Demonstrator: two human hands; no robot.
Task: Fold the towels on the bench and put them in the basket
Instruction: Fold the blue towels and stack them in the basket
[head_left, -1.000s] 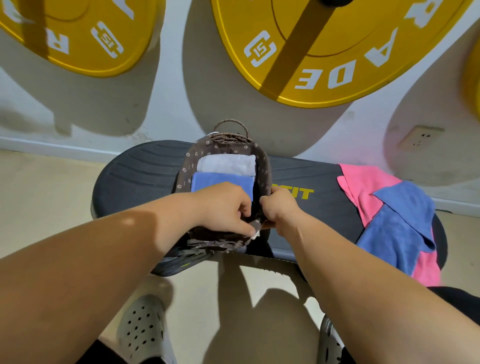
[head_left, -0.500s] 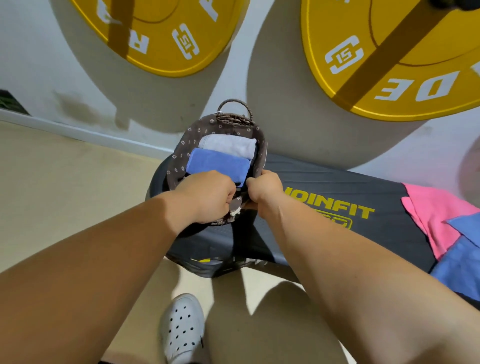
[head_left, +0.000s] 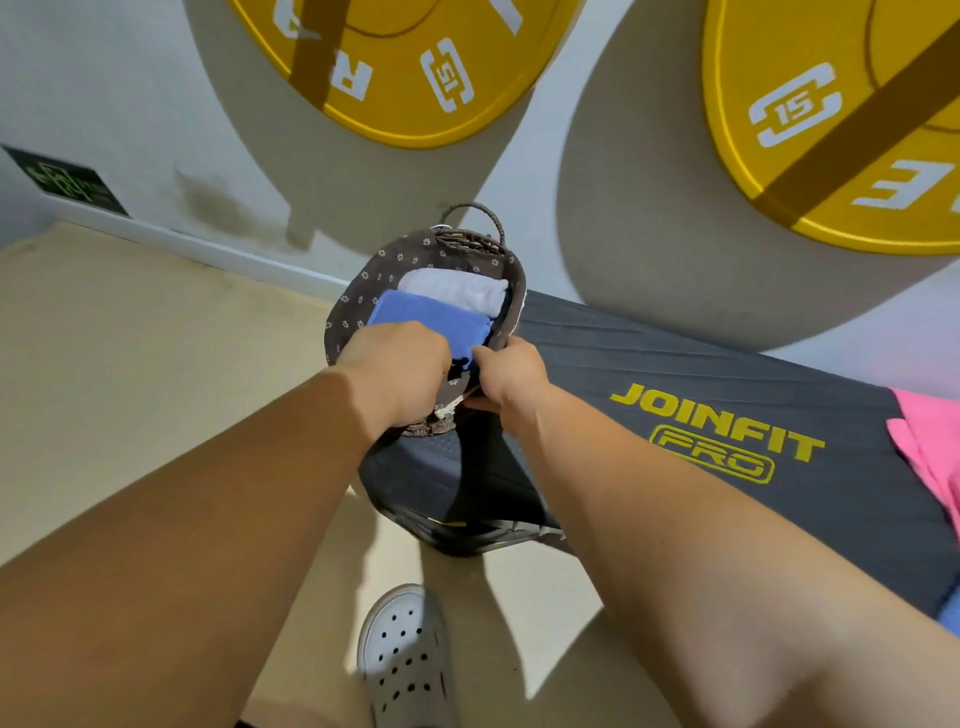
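A lined basket (head_left: 349, 299) on the bench (head_left: 623, 364) holds a folded blue towel (head_left: 431, 318) with a white towel (head_left: 457, 288) behind it; left hand (head_left: 400, 366) and right hand (head_left: 511, 371) both grip the basket's near rim with curled fingers; a pink towel (head_left: 930, 447) lies well right of the basket.

JOINFIT PRO on bench (head_left: 613, 358); 15 on yellow plate (head_left: 831, 171).

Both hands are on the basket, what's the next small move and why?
Probably let go of the basket and reach the right hand toward the pink towel: a blue towel and a white towel already sit folded inside, while the pink one lies out on the bench.
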